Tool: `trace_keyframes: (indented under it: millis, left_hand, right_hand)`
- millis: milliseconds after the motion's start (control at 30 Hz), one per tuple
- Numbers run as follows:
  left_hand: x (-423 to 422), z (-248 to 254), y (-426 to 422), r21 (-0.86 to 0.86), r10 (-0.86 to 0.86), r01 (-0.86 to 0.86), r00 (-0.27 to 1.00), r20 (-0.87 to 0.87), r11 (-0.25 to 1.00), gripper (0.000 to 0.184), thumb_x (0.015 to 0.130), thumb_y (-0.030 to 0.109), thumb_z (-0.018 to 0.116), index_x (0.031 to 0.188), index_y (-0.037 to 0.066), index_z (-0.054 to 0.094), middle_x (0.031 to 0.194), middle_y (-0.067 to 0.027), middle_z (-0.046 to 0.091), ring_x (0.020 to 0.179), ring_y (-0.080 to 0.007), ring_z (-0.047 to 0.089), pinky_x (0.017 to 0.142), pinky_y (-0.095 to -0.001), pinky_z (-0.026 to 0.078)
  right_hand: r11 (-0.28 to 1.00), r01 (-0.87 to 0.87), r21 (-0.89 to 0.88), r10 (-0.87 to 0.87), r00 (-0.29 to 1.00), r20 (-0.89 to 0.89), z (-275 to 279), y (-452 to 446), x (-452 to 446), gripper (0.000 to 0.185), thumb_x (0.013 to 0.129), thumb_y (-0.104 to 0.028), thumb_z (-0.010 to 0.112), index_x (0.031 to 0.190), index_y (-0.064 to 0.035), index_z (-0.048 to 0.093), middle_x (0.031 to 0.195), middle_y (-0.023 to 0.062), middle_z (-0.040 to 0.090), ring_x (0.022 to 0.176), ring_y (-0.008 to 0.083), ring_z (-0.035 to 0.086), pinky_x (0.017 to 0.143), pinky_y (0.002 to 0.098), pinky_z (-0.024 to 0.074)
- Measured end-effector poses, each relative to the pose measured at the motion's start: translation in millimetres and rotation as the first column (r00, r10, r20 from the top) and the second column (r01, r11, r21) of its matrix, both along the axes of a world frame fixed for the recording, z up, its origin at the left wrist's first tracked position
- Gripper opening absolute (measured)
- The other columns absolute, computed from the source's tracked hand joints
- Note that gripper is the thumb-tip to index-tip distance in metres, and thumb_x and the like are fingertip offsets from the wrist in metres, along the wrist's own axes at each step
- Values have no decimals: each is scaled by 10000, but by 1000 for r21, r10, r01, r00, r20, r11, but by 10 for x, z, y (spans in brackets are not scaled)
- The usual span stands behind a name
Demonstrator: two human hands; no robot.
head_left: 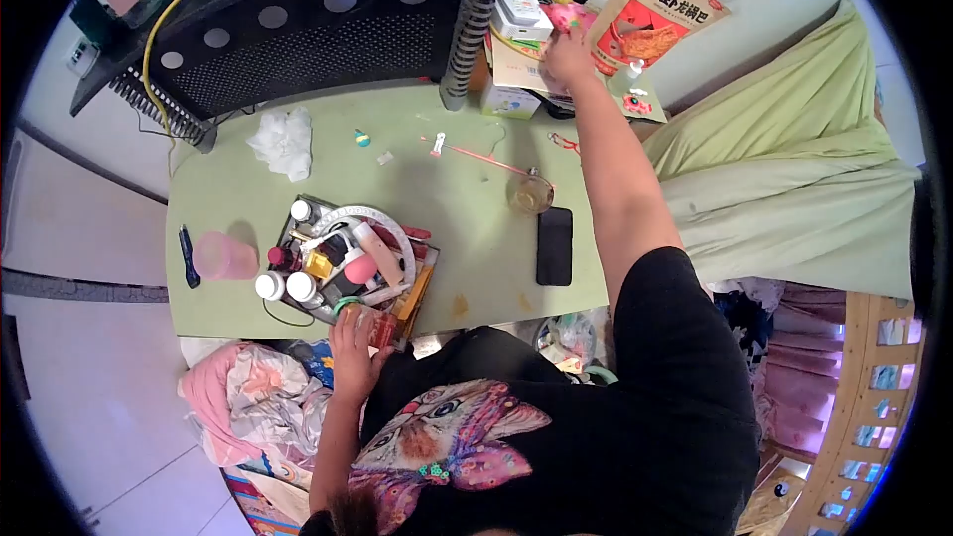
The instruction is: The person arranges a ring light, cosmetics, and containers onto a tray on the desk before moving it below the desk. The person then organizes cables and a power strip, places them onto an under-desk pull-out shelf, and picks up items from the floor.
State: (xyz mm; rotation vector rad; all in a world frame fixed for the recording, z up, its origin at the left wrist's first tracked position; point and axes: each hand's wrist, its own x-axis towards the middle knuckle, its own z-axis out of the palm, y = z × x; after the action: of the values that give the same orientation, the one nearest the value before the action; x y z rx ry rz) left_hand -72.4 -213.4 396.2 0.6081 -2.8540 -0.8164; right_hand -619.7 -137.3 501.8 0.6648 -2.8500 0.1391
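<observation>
Our hands are well apart. Our right hand (569, 58) is out at the far right of the green desk (397, 154), fingers at the pink item (569, 18) beside the white box (519, 8); can't tell if they're closed on it. The snack bag (652, 20) stands just right of that hand. Our left hand (355, 349) is at the near edge of the tray (425, 273), fingers by the red box (382, 328); grip can't be confirmed. Tray holds bottles, a white ring (405, 250) and other small stuff. Pink cup (225, 256) is left of the tray, phone (554, 246) right of it, glass cup (529, 194) just beyond the phone.
</observation>
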Motion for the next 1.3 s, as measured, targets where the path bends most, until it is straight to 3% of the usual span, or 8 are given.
trace_keyframes:
  millis: [100, 200, 367, 500, 600, 733, 1033, 1300]
  left_hand:
    - [56, -34, 10, -2, 19, -19, 1000, 23, 1000, 646, 650, 207, 693, 1203, 66, 392, 1267, -138, 336, 1206, -343, 271, 977, -506, 209]
    - [106, -72, 21, -10, 52, -51, 998, 35, 999, 640, 652, 198, 690, 1204, 67, 394, 1262, -143, 343, 1200, -345, 279, 972, -502, 220]
    - [140, -271, -36, -30, 56, -57, 998, -15, 998, 612, 654, 192, 678, 1191, 65, 412, 1258, -148, 352, 1189, -344, 299, 957, -496, 247]
    - [138, -193, -38, -97, 50, -45, 998, 45, 994, 597, 634, 163, 671, 1180, 105, 437, 1260, -135, 339, 1189, -335, 294, 957, -511, 246]
    - [135, -224, -70, -172, 22, -15, 999, 40, 985, 508, 668, 128, 605, 1157, 132, 466, 1208, -130, 375, 1158, -324, 325, 959, -503, 252]
    - [33, -273, -137, -227, 50, -62, 997, -58, 972, 361, 744, 106, 469, 1100, 142, 511, 1134, -115, 412, 1107, -298, 364, 970, -463, 257]
    - [33, -309, -147, -282, 59, -73, 997, -57, 957, 325, 711, 119, 505, 1028, 174, 550, 1141, -89, 430, 1097, -290, 377, 910, -403, 329]
    - [35, -299, -126, -217, 66, -70, 997, -28, 974, 300, 724, 120, 497, 1017, 166, 541, 1133, -108, 433, 1063, -285, 404, 910, -398, 325]
  right_hand:
    - [997, -17, -76, 17, 1000, 5, 37, 62, 23, 547, 722, -222, 557, 1159, 62, 393, 1311, 149, 295, 1112, 319, 415, 926, 373, 358]
    - [737, -312, -599, 96, 926, -365, 25, 84, 49, 359, 794, -167, 505, 1093, 31, 489, 1178, 184, 448, 1032, 305, 479, 881, 386, 373]
    - [253, -140, -957, 437, 899, -16, 379, 175, 984, 329, 877, -242, 458, 1061, 14, 551, 991, 82, 570, 948, 143, 502, 840, 270, 372]
    - [542, -189, -819, 600, 769, 219, 157, 224, 1894, 255, 875, -214, 470, 932, -22, 626, 926, 43, 593, 879, 111, 518, 797, 256, 395]
    - [474, -566, -675, 845, 509, 166, -285, 137, 2404, 117, 797, -80, 560, 848, 2, 627, 849, 70, 604, 829, 137, 547, 767, 260, 416]
    - [570, -456, -684, 821, 290, 491, -596, -92, 3094, 174, 726, -123, 622, 855, -6, 618, 795, 95, 596, 715, 165, 571, 668, 258, 448]
    - [439, -607, -662, 898, 305, 317, -944, -695, 3693, 399, 648, -124, 663, 1025, -59, 550, 814, 140, 575, 714, 267, 558, 652, 338, 442]
    - [710, -321, -627, 685, 523, 508, -1006, -229, 3268, 295, 712, -89, 617, 990, -47, 527, 765, 94, 572, 672, 139, 576, 603, 283, 478]
